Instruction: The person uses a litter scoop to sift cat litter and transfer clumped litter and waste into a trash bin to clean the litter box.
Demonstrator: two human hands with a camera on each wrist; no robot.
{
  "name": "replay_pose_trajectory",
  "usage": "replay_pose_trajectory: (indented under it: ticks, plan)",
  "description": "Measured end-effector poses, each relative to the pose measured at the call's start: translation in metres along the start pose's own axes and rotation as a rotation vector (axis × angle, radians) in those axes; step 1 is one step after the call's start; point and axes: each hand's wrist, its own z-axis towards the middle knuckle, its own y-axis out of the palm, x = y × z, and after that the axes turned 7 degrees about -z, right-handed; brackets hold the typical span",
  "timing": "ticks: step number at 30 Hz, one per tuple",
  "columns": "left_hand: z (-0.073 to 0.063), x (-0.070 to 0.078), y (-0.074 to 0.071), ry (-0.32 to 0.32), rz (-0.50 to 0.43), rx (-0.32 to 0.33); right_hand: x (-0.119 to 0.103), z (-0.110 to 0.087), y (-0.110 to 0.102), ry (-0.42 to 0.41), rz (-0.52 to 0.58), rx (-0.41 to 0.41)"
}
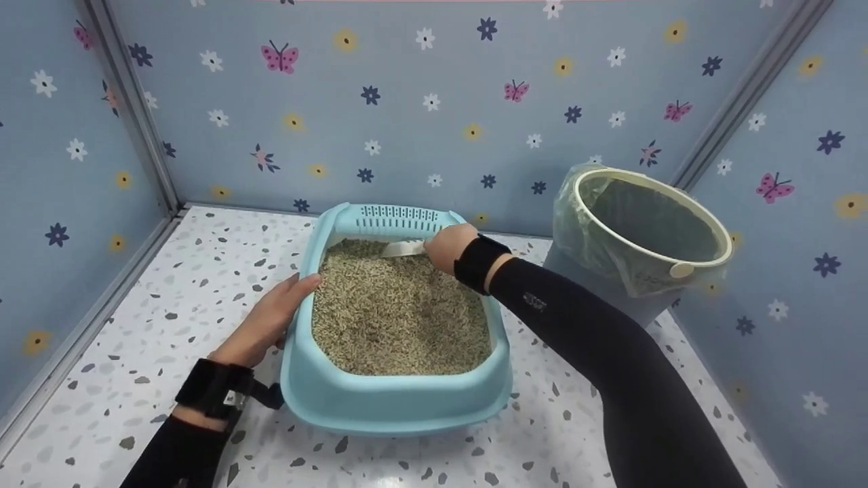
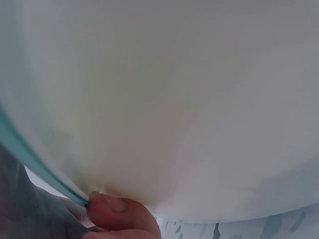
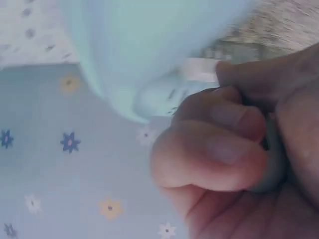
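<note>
A light blue litter box (image 1: 397, 405) full of tan pellet litter (image 1: 400, 312) stands on the floor in the head view. My left hand (image 1: 268, 317) grips its left rim, thumb over the top; in the left wrist view fingertips (image 2: 122, 211) curl beneath the edge, against the pale outer wall. Near the box's back right corner, my right hand (image 1: 449, 247) holds a pale litter scoop (image 1: 405, 249) over the litter at the back. The right wrist view shows curled fingers (image 3: 209, 154) around the scoop's handle, which they mostly hide. How deep the blade sits I cannot tell.
To the right of the box stands a grey-blue trash bin with a cream rim (image 1: 702, 224) and a translucent liner bag (image 1: 576, 230). Flowered blue panels (image 1: 407, 135) enclose the back and sides. The speckled white floor (image 1: 196, 271) shows around the box.
</note>
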Motion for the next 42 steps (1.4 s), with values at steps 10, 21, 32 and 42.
replay_pose_trajectory:
  ticks: [10, 21, 32, 42]
  plan:
    - [-0.004, 0.003, -0.001, -0.017, 0.014, 0.008, -0.003, 0.018, 0.009, 0.080, -0.058, -0.167]
    - [-0.003, -0.001, 0.000, -0.003, 0.005, 0.007, 0.011, 0.009, 0.003, 0.061, 0.072, -0.213]
    - [0.001, 0.004, -0.003, -0.002, 0.022, 0.001, 0.033, -0.016, -0.017, 0.039, 0.219, -0.178]
    - [0.000, 0.001, -0.001, -0.009, 0.001, -0.012, 0.005, -0.010, 0.001, 0.071, -0.081, 0.027]
